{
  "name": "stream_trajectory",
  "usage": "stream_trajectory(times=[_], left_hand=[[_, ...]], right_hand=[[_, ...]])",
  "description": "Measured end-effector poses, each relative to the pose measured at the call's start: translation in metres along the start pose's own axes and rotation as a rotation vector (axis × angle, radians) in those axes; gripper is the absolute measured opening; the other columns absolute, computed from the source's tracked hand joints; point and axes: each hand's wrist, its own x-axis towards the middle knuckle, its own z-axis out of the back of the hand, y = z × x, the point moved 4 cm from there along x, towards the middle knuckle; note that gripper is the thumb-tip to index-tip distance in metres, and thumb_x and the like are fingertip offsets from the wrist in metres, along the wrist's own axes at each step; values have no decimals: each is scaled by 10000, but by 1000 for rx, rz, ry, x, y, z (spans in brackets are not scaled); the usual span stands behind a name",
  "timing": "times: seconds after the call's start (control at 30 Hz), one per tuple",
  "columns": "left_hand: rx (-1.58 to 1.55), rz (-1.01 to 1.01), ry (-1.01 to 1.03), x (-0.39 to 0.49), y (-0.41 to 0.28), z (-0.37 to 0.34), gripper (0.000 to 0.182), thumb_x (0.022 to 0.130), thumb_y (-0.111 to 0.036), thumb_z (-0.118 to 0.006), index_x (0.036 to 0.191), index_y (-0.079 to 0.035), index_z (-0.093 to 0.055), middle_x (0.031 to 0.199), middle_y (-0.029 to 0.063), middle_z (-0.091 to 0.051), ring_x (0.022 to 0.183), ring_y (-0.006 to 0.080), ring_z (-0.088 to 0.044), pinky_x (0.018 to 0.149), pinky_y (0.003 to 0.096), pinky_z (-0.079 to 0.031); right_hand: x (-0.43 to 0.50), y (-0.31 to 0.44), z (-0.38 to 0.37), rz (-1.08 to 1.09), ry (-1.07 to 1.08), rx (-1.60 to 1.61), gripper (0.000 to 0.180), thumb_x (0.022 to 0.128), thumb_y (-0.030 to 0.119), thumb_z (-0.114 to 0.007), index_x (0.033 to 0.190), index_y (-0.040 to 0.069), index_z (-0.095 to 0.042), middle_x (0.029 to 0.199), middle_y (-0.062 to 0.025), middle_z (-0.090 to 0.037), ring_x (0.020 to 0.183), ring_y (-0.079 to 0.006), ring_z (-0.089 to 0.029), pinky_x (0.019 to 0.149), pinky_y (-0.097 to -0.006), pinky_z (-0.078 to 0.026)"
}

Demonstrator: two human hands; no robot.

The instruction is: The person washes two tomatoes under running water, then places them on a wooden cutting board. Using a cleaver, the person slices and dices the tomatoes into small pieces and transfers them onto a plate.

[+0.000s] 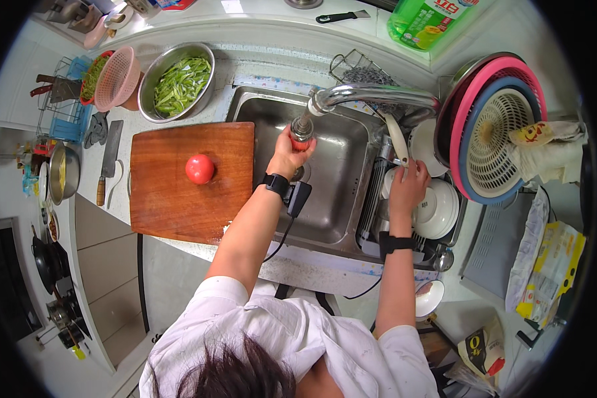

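My left hand (pixel 289 155) holds a red tomato (pixel 301 144) directly under the spout of the chrome faucet (pixel 360 93), over the stainless steel sink (pixel 333 199). Another tomato (pixel 199 169) rests on the wooden cutting board (pixel 159 199) to the left of the basin. On the right, my right hand (pixel 409 186) is at the lower end of a pale handle (pixel 395 135), beside the faucet base and over the dish rack; its exact contact with the handle is unclear. White plates (pixel 437 209) stand just right of that hand.
A steel bowl of sliced green vegetables (pixel 181 84) stands behind the board. The cleaver (pixel 111 149) and a white spoon (pixel 114 184) lie to its left. Colanders (pixel 495 134) lean at the right, below a green detergent bottle (pixel 423 22). A cable hangs from my left wrist.
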Motion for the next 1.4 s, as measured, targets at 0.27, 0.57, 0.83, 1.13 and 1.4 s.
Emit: stream_trajectory(times=[0.27,0.57,0.83,1.13,1.4], left_hand=[[95,12,34,-4,0,-4,314,944,-332,-432,1039,-81,-594,1043,91,-606,986,259,-571,879,490,-495],[607,-74,-244,-31,26,26,307,873,-376,-547,999,-105,-617,972,58,-643,912,229,-599,773,388,-512],[1655,-1541,442,-132,48,-4,198,825,-88,-627,1006,-8,-642,1012,188,-635,933,331,-618,841,360,-488],[696,64,-50,-65,49,42,365,925,-417,-499,1143,-126,-529,1068,37,-600,965,194,-579,826,423,-484],[143,-20,-10,4,5,22,357,934,-405,-432,1033,-87,-559,977,100,-607,917,272,-577,829,464,-499]], right_hand=[[-16,-25,-15,-275,20,302,249,863,156,-612,1083,45,-575,1080,-108,-555,917,-248,-574,681,-371,-502],[-77,97,-92,-1089,687,1130,368,947,354,-526,1162,56,-548,1042,-45,-599,935,-146,-566,730,-336,-498],[-85,160,-86,-1425,963,1938,303,948,315,-463,962,36,-580,953,-91,-619,875,-195,-592,764,-358,-508],[-83,152,-91,-531,546,1140,340,965,325,-428,984,11,-557,926,-179,-629,847,-293,-596,768,-385,-464],[-62,135,-107,-710,442,1015,494,812,176,-646,1240,1,-472,1195,-220,-564,1070,-330,-570,908,-377,-451]])
